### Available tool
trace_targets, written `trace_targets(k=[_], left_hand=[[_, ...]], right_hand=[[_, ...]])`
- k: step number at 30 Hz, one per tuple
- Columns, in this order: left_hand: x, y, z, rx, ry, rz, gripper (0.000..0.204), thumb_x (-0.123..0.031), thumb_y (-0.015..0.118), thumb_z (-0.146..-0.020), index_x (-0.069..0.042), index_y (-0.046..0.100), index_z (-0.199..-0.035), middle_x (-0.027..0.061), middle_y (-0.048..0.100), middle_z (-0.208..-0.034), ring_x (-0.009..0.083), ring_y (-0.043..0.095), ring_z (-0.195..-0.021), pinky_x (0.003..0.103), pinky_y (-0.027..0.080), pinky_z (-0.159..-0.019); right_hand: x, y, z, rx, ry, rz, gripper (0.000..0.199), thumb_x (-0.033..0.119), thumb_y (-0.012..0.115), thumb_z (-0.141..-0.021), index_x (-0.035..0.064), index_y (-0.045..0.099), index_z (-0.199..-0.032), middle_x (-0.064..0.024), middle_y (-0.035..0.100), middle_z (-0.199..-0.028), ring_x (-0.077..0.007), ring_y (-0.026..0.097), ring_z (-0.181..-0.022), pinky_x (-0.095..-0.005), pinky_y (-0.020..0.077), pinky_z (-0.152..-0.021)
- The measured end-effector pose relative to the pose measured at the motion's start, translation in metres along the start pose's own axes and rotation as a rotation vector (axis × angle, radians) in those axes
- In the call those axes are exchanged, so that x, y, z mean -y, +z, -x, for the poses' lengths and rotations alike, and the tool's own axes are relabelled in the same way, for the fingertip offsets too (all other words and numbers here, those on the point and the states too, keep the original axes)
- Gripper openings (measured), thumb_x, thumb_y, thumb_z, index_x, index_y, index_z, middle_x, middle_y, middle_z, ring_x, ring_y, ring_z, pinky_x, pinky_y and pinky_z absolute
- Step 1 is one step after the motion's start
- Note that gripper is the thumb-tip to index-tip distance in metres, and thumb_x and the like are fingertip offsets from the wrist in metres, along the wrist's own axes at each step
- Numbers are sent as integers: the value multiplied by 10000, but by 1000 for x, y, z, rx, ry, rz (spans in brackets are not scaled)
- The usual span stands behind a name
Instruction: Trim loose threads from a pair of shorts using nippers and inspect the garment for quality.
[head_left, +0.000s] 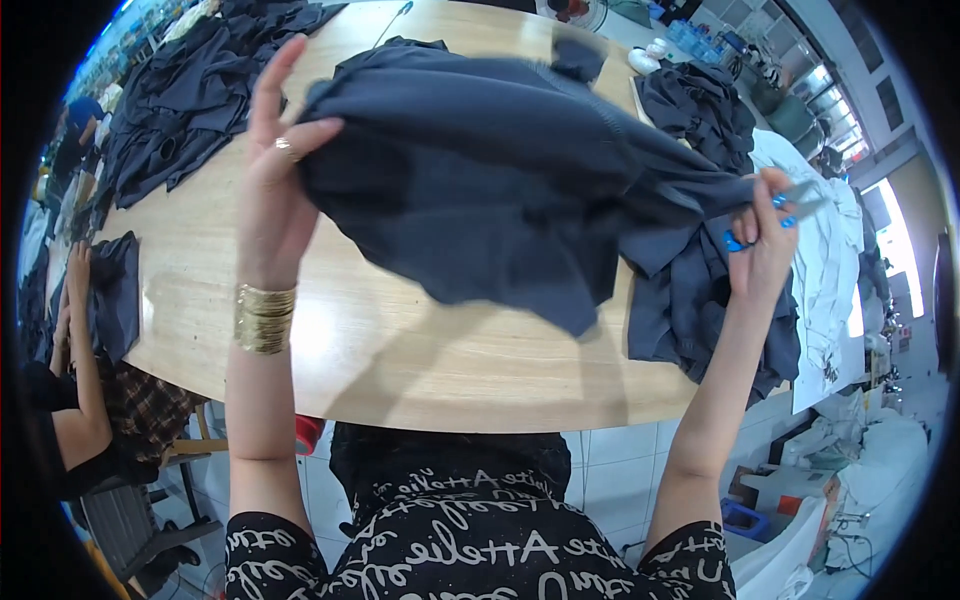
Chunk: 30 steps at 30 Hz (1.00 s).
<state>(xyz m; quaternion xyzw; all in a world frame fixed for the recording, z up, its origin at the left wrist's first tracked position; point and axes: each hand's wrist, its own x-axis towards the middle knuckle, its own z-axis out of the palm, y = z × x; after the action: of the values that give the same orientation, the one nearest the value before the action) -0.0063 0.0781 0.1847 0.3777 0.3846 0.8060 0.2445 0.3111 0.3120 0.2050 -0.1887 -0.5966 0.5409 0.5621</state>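
A dark blue-grey garment (480,170) is stretched in the air above the table, its lower edge hanging loose and partly blurred. My left hand (285,165) has its left end, the thumb on the cloth and the index finger raised; the other fingers are mostly hidden. At the narrow right end, my right hand (765,235) is closed on the gathered cloth. Bright blue shows at the right fingers, and a blurred greyish tip sticks out past them; I cannot make out what it is. A stitched seam runs along the garment's upper right part.
The pale wooden table (400,370) has a heap of dark garments (180,110) at far left and another dark pile (690,310) under my right arm. White cloth (810,250) lies beyond it. At the left edge, another person's hand (78,270) touches dark cloth.
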Motion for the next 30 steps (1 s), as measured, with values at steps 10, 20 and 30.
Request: trace_targets(k=[10, 20, 30], left_hand=[[29, -95, 114, 491, -562, -924, 241, -69, 708, -745, -88, 652, -979, 11, 584, -935, 144, 537, -934, 282, 448, -805], [66, -72, 126, -5, -425, -956, 258, -109, 610, -859, -79, 597, -1116, 24, 568, -1014, 98, 527, -861, 224, 447, -669], [59, -16, 135, 39, -265, -937, 172, -20, 617, -825, -52, 635, -994, 27, 605, -926, 117, 559, -818, 242, 441, -665]], right_hand=[[-46, -50, 74, 61, 208, 769, 121, 66, 600, -865, 17, 673, -948, -8, 643, -812, -46, 480, -595, -211, 382, -550], [-130, -36, 140, 175, 303, 1298, 397, 87, 653, -786, 54, 570, -1173, -131, 519, -1017, -288, 558, -873, -346, 459, -794], [-139, -31, 140, 268, 130, 1496, 343, 81, 645, -802, 47, 581, -1138, -115, 513, -1028, -294, 508, -974, -384, 433, -846]])
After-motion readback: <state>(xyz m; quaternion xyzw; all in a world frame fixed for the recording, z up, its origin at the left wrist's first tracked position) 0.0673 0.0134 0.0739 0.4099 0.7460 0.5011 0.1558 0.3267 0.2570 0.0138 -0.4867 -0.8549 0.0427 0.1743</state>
